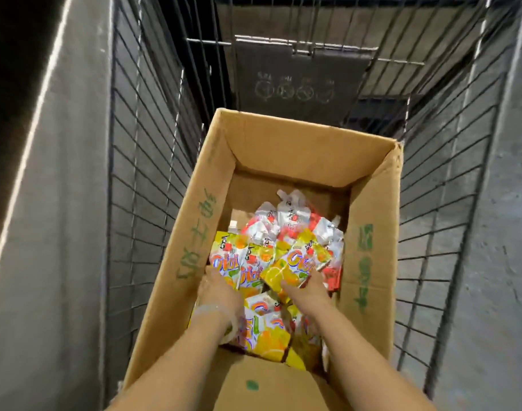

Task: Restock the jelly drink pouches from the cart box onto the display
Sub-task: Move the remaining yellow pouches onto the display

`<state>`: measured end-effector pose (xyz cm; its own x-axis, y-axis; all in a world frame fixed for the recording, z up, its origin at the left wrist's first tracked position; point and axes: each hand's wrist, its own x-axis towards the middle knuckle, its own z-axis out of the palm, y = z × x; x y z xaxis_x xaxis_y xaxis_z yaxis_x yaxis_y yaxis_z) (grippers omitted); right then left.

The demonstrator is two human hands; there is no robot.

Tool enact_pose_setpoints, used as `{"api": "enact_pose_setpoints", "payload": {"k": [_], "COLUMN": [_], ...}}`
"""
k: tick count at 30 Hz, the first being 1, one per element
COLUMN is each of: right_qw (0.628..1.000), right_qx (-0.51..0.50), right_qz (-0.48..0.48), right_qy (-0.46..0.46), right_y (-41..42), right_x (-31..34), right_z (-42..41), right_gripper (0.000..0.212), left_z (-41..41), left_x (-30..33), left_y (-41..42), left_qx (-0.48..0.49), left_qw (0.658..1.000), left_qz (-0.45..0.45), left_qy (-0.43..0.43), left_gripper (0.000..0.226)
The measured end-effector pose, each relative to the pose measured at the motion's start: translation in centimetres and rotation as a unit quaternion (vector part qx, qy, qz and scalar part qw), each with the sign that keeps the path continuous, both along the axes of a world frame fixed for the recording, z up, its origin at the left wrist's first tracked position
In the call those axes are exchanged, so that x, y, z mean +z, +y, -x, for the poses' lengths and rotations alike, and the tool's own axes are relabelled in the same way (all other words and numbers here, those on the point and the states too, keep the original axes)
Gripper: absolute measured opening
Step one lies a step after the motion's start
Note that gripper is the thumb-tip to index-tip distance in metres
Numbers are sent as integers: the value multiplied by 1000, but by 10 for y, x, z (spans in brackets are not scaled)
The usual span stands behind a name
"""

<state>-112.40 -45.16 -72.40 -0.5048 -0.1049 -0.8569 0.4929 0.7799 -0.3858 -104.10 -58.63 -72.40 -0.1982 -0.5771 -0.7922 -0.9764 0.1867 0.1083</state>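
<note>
Down at centre frame, both hands dig into the jelly drink pouches [271, 256] heaped in the cardboard box [369, 262] inside the wire cart [153, 161]. Left hand [216, 287] presses on them, fingers buried; right hand [308, 287] grips a yellow pouch [286, 271]. Green writing on the box flaps is unreadable.

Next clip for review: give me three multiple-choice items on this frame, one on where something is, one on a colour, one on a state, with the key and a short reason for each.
1. Where do the jelly drink pouches lie?
A. In the cardboard box
B. On a shelf
C. On the floor

2. What colour is the writing on the box walls?
A. Red
B. Green
C. Black

3. What is the right hand doing?
A. Hanging idle
B. Gripping the wire cart
C. Holding a yellow pouch

Key: 1 A, the pouches are piled inside the open box. 2 B, the characters are green. 3 C, its fingers curl on the pouch's lower edge.
</note>
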Motion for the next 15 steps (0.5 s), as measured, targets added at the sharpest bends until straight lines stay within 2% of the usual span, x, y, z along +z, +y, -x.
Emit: {"api": "enact_pose_setpoints", "payload": {"k": [2, 5, 7, 10, 13, 15], "right_qw": [992, 976, 970, 972, 970, 963], "right_qx": [-111, -211, -238, -224, -232, -261], "right_qz": [17, -1, -26, -41, -34, -4], "right_qy": [-52, -58, -43, -53, -69, -67], "right_y": [-4, -9, -9, -10, -12, -14], "right_x": [-16, -35, -43, -47, -48, -46], "right_z": [-5, -9, -8, -1, 5, 8], "right_gripper": [79, 86, 80, 64, 62, 49], "left_z": [3, 8, 10, 12, 12, 10], "left_x": [-13, -22, -25, -27, -26, -27], "left_y": [5, 6, 2, -3, -1, 2], "left_qx": [23, 25, 41, 70, 172, 229], "left_qw": [999, 997, 997, 997, 985, 971], "left_qz": [30, 73, 52, 32, 13, -28], "left_qy": [-8, -32, -37, -29, 24, 61], "left_gripper": [91, 76, 65, 65, 60, 54]}}
